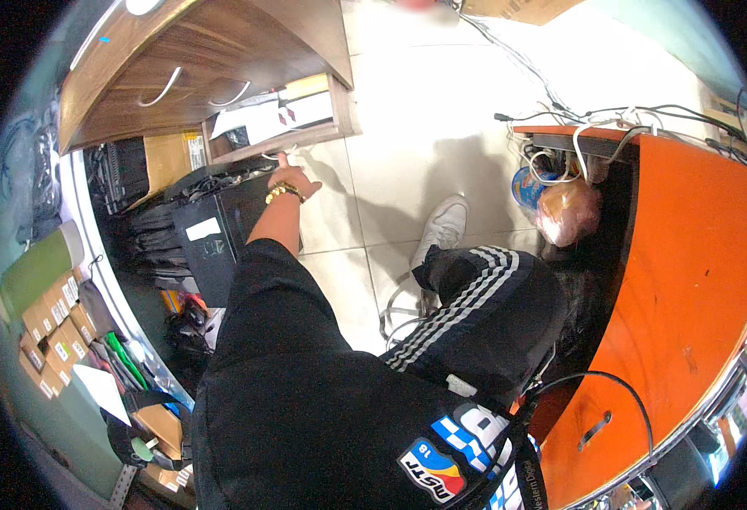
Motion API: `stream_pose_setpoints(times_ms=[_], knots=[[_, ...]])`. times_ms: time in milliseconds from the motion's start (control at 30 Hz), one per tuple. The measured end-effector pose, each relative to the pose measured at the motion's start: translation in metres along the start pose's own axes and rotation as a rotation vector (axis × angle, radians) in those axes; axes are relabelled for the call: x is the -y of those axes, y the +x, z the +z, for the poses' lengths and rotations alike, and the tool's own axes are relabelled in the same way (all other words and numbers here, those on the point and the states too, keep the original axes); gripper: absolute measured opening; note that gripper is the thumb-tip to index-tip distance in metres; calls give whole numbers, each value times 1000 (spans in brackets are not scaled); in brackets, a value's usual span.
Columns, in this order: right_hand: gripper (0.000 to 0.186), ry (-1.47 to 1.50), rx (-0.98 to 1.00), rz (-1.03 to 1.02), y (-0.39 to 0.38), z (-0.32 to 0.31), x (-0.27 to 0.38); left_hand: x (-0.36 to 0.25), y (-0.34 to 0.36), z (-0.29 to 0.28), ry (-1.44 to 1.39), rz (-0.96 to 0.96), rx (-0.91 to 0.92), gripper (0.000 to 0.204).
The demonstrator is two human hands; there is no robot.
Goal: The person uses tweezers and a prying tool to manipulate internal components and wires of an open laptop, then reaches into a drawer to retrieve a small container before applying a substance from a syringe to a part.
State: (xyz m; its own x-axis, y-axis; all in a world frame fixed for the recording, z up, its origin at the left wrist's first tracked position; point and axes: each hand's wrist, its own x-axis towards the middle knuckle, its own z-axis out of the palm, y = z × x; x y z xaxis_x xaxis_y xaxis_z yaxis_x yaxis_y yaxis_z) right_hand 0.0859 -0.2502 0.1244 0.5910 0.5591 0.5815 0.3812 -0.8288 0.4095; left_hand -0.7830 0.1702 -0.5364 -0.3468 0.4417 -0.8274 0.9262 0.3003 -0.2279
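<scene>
My left hand (292, 180), with a beaded bracelet (281, 192) on the wrist, reaches to the front of a pulled-out wooden drawer (342, 106). One finger points up at the drawer's pale handle (278, 155) and appears to touch it. The thumb stands apart to the right, while the remaining fingers are hard to make out. Inside the drawer lie white papers or flat boxes (271, 121) and a yellowish one. My right hand is out of view.
Below the drawer stands a black computer case (224, 225) beside dark bags and a cardboard piece (169, 161). On the right is an orange desk (688, 280), with cables (560, 106) and a blue can (526, 187) near its end. Small cartons (54, 327) fill the left side.
</scene>
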Motion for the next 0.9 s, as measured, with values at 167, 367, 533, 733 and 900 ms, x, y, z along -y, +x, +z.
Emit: stream_pose_setpoints(times_ms=[167,367,533,733,900], knots=[[48,7,-9,12,-1,8,0,0,-13,13,-70,11,38,74],[48,10,-6,26,-5,16,1,9,-63,-91,-306,-163,-138,50],[47,17,-11,15,-1,19,6,36,-15,-68,-462,-147,-714,43],[47,9,-20,40,-10,18,6,8,-34,-30,-967,-287,-537,61],[47,28,-27,30,3,25,7,11,25,-4,-2262,-332,-123,75]])
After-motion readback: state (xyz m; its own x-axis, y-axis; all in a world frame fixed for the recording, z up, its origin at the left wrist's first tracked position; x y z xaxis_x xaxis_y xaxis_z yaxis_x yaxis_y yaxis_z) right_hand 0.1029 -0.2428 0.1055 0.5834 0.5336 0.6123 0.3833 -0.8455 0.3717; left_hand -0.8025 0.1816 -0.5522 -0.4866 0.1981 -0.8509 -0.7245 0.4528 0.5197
